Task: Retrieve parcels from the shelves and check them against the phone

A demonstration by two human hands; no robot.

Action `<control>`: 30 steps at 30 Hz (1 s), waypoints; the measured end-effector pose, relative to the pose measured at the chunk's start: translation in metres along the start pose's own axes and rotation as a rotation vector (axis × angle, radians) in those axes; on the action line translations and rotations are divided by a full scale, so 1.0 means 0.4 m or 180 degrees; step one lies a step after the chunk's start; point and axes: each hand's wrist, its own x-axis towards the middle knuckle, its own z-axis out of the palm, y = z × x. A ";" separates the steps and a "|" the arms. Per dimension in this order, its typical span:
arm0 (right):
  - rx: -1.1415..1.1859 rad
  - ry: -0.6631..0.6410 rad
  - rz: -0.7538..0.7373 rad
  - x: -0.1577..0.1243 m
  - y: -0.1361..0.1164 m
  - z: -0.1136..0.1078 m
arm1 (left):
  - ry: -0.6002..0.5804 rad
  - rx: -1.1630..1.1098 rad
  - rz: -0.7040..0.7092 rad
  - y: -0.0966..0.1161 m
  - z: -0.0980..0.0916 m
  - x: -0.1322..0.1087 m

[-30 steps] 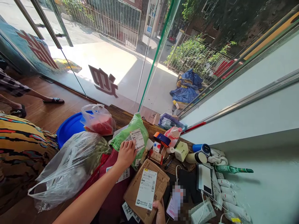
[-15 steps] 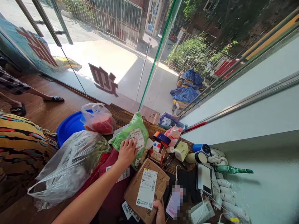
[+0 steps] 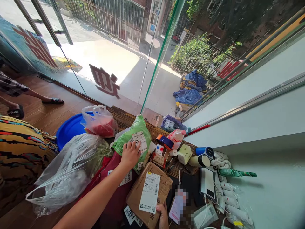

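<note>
My left hand point(image 3: 130, 154) lies palm down on a green plastic mailer bag point(image 3: 140, 125), its fingers stretched out near the white shipping label point(image 3: 141, 140). In my right hand point(image 3: 163, 213) is the lower right edge of a brown cardboard box point(image 3: 135, 194), with the thumb on top and the other fingers hidden beneath. The box is tilted and bears a white shipping label point(image 3: 150, 192). Under my left forearm is a dark red package point(image 3: 116, 159) with its own label. A dark parcel with a white label point(image 3: 130, 216) shows partly below the box.
Clear plastic bags point(image 3: 64, 171) and a blue tub point(image 3: 69, 127) are at the left. Around the tabletop's right side lie a tape roll point(image 3: 165, 141), a pink bottle point(image 3: 176, 138), a phone point(image 3: 176, 208) and cables. A glass wall point(image 3: 114, 47) rises behind; a person's legs point(image 3: 35, 95) show left.
Both hands keep their places on the green bag and the cardboard box. The whole view has shifted very slightly.
</note>
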 end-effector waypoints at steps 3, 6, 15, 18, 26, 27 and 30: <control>0.0070 -0.0004 -0.0006 -0.003 -0.001 0.004 | -0.0017 -0.0001 0.0015 0.001 0.001 0.000; 0.0124 -0.0036 0.0011 -0.013 0.000 0.012 | -0.0076 -0.0043 0.0007 0.005 0.003 0.004; 0.0268 -0.0228 0.0173 0.001 0.038 -0.023 | -0.0213 -0.0152 0.0058 0.005 -0.007 0.019; 0.0466 -0.0371 0.0159 0.017 0.056 -0.035 | -0.0258 -0.0339 0.0273 -0.006 -0.042 -0.006; 0.0915 -0.0465 0.0062 -0.049 0.039 -0.029 | -0.0991 -0.2900 0.0151 0.016 -0.116 -0.313; 0.1006 -0.0436 0.0102 -0.063 0.030 -0.031 | -0.1245 -0.3248 -0.0071 0.026 -0.116 -0.351; 0.1134 -0.0598 0.0198 -0.104 -0.007 -0.035 | -0.1766 -0.4423 -0.0701 0.054 -0.119 -0.425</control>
